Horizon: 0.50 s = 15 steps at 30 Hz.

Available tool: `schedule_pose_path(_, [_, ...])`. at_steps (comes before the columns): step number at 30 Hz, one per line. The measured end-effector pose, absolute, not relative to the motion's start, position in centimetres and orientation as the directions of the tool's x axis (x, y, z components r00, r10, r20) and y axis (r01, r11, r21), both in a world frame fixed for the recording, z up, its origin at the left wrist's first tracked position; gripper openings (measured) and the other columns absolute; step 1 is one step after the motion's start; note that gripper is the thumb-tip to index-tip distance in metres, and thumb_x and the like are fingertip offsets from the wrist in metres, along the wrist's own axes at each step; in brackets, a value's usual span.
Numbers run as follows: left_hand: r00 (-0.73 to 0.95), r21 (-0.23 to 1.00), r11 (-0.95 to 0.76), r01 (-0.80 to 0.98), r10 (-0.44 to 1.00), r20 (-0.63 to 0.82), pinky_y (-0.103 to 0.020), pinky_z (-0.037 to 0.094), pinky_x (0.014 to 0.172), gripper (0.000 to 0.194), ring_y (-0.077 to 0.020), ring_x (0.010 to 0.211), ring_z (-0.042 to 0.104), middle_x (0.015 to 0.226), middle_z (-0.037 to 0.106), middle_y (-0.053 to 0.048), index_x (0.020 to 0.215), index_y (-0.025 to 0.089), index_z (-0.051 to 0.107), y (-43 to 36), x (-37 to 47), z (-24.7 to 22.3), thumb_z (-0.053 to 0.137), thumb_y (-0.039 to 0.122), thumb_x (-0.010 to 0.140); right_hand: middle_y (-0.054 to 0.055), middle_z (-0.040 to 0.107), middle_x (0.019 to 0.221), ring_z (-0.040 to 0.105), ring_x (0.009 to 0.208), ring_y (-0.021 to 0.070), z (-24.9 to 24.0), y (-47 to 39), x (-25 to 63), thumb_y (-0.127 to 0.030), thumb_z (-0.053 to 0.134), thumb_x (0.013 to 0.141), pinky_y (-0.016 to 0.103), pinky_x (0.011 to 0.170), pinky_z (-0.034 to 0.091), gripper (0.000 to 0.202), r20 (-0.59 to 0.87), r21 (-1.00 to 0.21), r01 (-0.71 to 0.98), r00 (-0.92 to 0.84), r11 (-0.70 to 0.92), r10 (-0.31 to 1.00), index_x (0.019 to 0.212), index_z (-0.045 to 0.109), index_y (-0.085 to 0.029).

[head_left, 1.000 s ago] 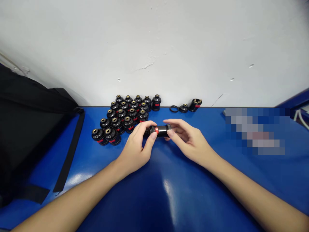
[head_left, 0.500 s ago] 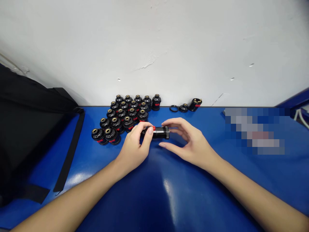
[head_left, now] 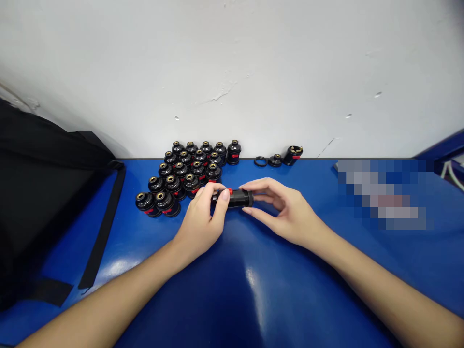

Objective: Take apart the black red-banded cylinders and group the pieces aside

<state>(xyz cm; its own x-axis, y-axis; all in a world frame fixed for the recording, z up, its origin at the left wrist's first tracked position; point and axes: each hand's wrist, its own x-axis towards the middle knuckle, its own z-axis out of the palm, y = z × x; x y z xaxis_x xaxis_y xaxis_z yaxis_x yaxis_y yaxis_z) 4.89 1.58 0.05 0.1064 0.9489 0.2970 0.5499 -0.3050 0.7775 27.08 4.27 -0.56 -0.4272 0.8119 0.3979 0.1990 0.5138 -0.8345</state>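
A black cylindrical housing [head_left: 237,198] with a red label lies sideways in my left hand [head_left: 205,212], its thumb and fingers closed round the left end. A knurled black ring [head_left: 250,198] sits on the housing's right end. My right hand [head_left: 286,208] has its thumb and fingertips at this ring, above and below it, and they appear to touch it. Behind my left hand stand several similar black housings [head_left: 175,186] in rows, with domed tops, brass-coloured holes and red labels. The left end of the held housing is partly hidden by my fingers.
By the wall [head_left: 290,72] lie a loose black ring [head_left: 260,162], a domed black cap [head_left: 275,160] and an open black housing [head_left: 293,155] with brass-coloured parts inside. A black bag [head_left: 47,183] with straps is at left on the blue table [head_left: 217,299]. A pixelated patch covers something at right.
My right thumb and fingers have closed in on the ring at the housing's right end. My left hand keeps its grip on the housing. The view has shifted slightly.
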Motion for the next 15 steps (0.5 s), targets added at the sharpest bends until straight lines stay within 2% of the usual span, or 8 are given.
schedule_pose_path(2, [0.084, 0.798, -0.268, 0.539, 0.96, 0.266, -0.033, 0.049, 0.078, 0.027, -0.0211, 0.088, 0.068, 0.093, 0.07, -0.004, 0.103, 0.021, 0.061, 1.6, 4.9, 0.0, 0.042, 0.039, 0.111, 0.01, 0.072, 0.124, 0.072, 0.119, 0.0267, -0.6, 4.5, 27.3, -0.021, 0.073, 0.096, 0.05, 0.107, 0.063, 0.02, 0.496, -0.74, 0.266, -0.406, 0.618, 0.768, 0.115, 0.068, -0.025])
schedule_pose_path(4, [0.077, 0.813, -0.252, 0.525, 0.965, 0.25, -0.031, 0.048, 0.073, 0.03, -0.0185, 0.08, 0.066, 0.088, 0.068, -0.003, 0.101, 0.021, 0.06, 1.7, 4.8, 0.0, 0.04, 0.041, 0.112, 0.01, 0.071, 0.124, 0.071, 0.118, 0.0273, -0.6, 4.6, 27.5, -0.019, 0.071, 0.097, 0.051, 0.106, 0.062, 0.019, 0.551, -0.668, 0.331, -0.381, 0.666, 0.743, 0.114, 0.066, -0.026])
schedule_pose_path(7, [0.098, 0.804, -0.282, 0.524, 0.957, 0.272, -0.031, 0.048, 0.075, 0.028, -0.0191, 0.082, 0.065, 0.085, 0.066, -0.002, 0.102, 0.021, 0.06, 1.8, 4.7, -0.1, 0.043, 0.041, 0.111, 0.011, 0.07, 0.123, 0.072, 0.109, 0.0254, -0.4, 4.8, 27.7, -0.024, 0.074, 0.096, 0.047, 0.1, 0.065, 0.023, 0.542, -0.679, 0.369, -0.332, 0.635, 0.772, 0.116, 0.063, -0.025])
schedule_pose_path(9, [0.111, 0.796, -0.304, 0.523, 0.951, 0.29, -0.031, 0.048, 0.076, 0.027, -0.0201, 0.085, 0.066, 0.084, 0.065, -0.002, 0.102, 0.021, 0.061, 1.9, 4.7, -0.1, 0.044, 0.04, 0.111, 0.01, 0.07, 0.118, 0.072, 0.105, 0.025, -0.3, 5.0, 27.9, -0.028, 0.074, 0.097, 0.046, 0.097, 0.065, 0.016, 0.53, -0.667, 0.415, -0.32, 0.619, 0.785, 0.108, 0.063, -0.024])
schedule_pose_path(12, [0.115, 0.799, -0.311, 0.514, 0.949, 0.295, -0.032, 0.048, 0.077, 0.026, -0.0204, 0.086, 0.065, 0.083, 0.065, -0.002, 0.103, 0.021, 0.061, 1.9, 4.7, -0.1, 0.044, 0.039, 0.111, 0.011, 0.071, 0.118, 0.072, 0.107, 0.0271, -0.1, 5.3, 28.3, -0.029, 0.071, 0.099, 0.049, 0.099, 0.062, 0.009, 0.538, -0.573, 0.528, -0.335, 0.627, 0.774, 0.095, 0.065, -0.023])
schedule_pose_path(15, [0.114, 0.806, -0.299, 0.512, 0.953, 0.282, -0.031, 0.047, 0.078, 0.026, -0.0204, 0.086, 0.065, 0.084, 0.065, -0.003, 0.104, 0.02, 0.061, 1.9, 4.7, 0.0, 0.044, 0.039, 0.11, 0.013, 0.071, 0.122, 0.071, 0.112, 0.0296, -0.1, 5.8, 28.7, -0.027, 0.068, 0.1, 0.052, 0.103, 0.059, 0.007, 0.537, -0.477, 0.619, -0.356, 0.624, 0.764, 0.096, 0.068, -0.022])
